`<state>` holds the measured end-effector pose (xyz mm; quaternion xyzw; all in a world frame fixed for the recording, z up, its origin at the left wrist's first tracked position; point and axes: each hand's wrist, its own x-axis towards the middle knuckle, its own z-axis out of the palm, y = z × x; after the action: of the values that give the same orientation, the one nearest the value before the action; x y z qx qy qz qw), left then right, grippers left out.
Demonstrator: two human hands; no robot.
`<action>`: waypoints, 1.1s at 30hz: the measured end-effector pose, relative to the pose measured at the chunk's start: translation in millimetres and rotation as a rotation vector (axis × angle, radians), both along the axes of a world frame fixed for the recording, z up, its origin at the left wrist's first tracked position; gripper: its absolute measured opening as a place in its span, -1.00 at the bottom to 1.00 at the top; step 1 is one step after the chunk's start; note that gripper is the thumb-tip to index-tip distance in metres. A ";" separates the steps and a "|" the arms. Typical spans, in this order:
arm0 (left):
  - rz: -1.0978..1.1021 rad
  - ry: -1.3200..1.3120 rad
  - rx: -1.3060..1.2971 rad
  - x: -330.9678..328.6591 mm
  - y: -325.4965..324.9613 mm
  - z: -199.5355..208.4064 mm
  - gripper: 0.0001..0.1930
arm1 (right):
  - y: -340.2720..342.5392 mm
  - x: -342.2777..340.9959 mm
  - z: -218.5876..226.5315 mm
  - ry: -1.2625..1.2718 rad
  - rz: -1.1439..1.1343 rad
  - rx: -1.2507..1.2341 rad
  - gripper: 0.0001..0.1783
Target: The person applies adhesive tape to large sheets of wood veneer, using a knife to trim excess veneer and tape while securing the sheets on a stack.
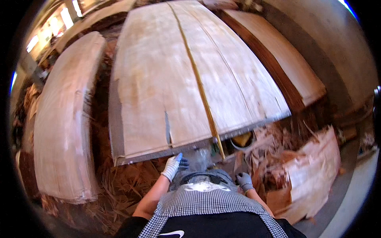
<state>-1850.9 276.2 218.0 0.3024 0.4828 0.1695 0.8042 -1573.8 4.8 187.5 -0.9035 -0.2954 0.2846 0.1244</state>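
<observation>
A large pale wood veneer sheet (158,79) lies on a dark-edged table or stack in front of me. A split opens in its near edge, left of centre. A long, narrow yellow-brown strip (198,81) runs along the sheet, and its near end sticks out past the front edge. My left hand (173,166), in a white and grey glove, is at the front edge below the split; its fingers are apart and hold nothing visible. Beside my apron on the right is my gloved right hand (244,181), low and away from the sheet, its fingers loosely apart with nothing visible in them.
Tall veneer stacks stand at the left (63,119) and at the far right (278,51). Torn veneer scraps (127,184) cover the floor at the left. A broken veneer pile (311,170) lies at the right, near a round container (242,141) under the front edge.
</observation>
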 end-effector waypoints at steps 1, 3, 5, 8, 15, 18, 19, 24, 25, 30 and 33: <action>-0.116 0.025 0.037 8.1 -3.0 4.4 -0.55 | -9.7 -7.1 0.3 0.008 -0.041 -0.050 -0.61; -0.314 0.043 0.070 34.3 -9.3 14.9 -0.58 | -39.3 -23.3 0.2 0.113 -0.188 -0.101 -0.61; -0.459 0.027 0.273 50.6 -10.9 11.8 -0.60 | -59.1 -38.6 0.4 0.277 -0.407 -0.055 -0.63; -0.678 0.185 0.813 78.4 -3.9 -1.2 -0.65 | -99.7 -62.3 -7.9 0.163 -0.464 0.039 -0.66; -0.892 0.200 0.928 159.6 -14.9 -8.6 -0.44 | -170.6 -64.0 -17.1 0.145 -0.572 0.037 -0.75; -0.812 0.139 0.972 193.4 -35.5 2.2 -0.62 | -173.2 -20.8 57.4 0.236 -0.623 0.163 -0.71; -0.806 0.124 0.846 208.5 -43.8 -1.2 -0.65 | -213.6 -12.0 17.8 0.108 -0.573 0.080 -0.74; -0.393 0.150 0.701 246.8 26.3 -49.6 -0.63 | -287.2 76.1 46.0 -0.146 -0.926 0.038 -0.72; -0.419 0.177 0.824 266.2 32.4 -49.9 -0.62 | -319.3 92.7 36.0 -0.254 -0.991 0.045 -0.73; -0.748 0.554 1.154 286.2 72.0 -59.0 -0.56 | -401.2 164.9 36.4 -0.471 -1.143 -0.113 -0.78; -0.985 1.037 1.340 317.8 -5.2 -26.4 -0.50 | -444.1 179.6 28.9 -0.372 -1.192 -0.506 -0.76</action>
<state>-1533.1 271.0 191.6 0.9011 0.3999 -0.1001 0.1349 -1394.2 -439.3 216.4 -0.9473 0.3132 0.0673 -0.0082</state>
